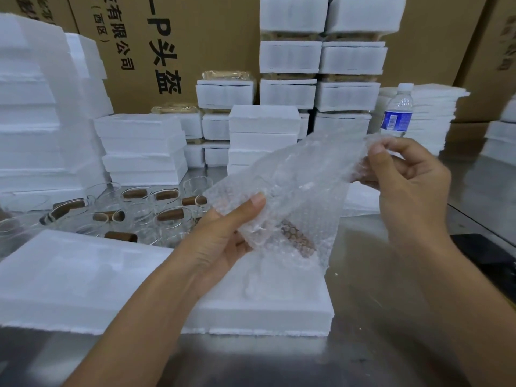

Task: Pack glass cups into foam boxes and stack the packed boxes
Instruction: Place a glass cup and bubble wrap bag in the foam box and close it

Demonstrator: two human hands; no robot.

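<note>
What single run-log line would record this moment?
stage: bagging cup | left hand: grips bubble wrap around cup | right hand: pinches wrap's top edge | foam box: below hands

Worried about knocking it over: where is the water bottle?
Upper right of the head view: the water bottle stands upright between the stacked foam boxes and a pile of foam sheets, behind the right hand.

Steel desk [371, 275] is showing a dull reflective top. At the front edge a flat foam box [83, 289] is lying on it. Just behind the box, glass cups [167, 216] with brown handles are standing in a cluster. Stacks of foam boxes [142, 152] are rising at left and along the back. At back right a water bottle [398, 113] is standing upright beside a pile of foam sheets [435, 118].
</note>
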